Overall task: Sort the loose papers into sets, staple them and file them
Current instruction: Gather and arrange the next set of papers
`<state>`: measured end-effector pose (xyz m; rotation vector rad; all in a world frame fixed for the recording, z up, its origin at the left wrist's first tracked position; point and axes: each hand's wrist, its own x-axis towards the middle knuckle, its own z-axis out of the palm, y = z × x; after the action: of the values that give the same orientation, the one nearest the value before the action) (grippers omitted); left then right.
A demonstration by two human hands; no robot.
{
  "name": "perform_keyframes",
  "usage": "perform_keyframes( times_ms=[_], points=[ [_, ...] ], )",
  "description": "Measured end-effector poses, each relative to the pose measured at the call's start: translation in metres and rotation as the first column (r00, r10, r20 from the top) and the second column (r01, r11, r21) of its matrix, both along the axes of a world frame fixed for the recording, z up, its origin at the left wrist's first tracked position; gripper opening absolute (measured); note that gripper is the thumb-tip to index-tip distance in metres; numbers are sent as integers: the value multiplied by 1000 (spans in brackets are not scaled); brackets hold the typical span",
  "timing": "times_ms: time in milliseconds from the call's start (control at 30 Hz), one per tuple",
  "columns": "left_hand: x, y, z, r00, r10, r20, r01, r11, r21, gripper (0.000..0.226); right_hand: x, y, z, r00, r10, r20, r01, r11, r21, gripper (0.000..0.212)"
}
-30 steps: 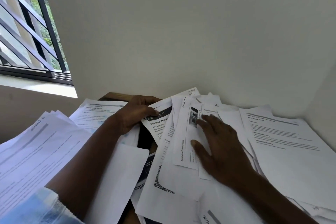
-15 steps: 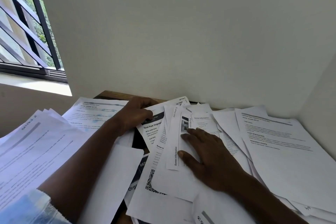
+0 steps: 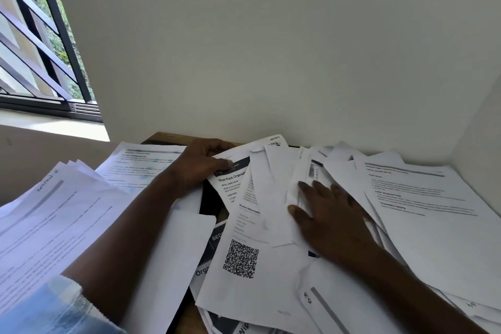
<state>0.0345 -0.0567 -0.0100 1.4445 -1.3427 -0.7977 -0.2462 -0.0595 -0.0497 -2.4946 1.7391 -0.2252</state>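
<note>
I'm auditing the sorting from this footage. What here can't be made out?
Head view only.
Shoe Rack sheet: title's end hidden by overlapping pages; left hand pinches its top corner.
Middle pages under right hand: print covered by the palm.
Far-right sheet: body text too small.
Left stack: cut off by frame edge.

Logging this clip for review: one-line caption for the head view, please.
Left hand pinches the Shoe Rack sheet while right hand presses flat on overlapping loose papers.

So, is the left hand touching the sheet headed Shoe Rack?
Touching. The head view shows the left hand pinching the Shoe Rack sheet: its thumb lies on the dark header and the fingers curl over the far edge.
</note>
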Motion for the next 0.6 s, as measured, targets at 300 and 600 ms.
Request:
perform_keyframes(
  times_ms=[300,600],
  points=[
    [0,-4,6,951,105,-291,-170,963,-209,22,-2,0,-13,998,-8,64,19,985,-171,73],
    [6,15,9,874,-356,-331,420,896,143,52,-1,1,-13,999,-23,31,27,985,-170,67]
  ],
)
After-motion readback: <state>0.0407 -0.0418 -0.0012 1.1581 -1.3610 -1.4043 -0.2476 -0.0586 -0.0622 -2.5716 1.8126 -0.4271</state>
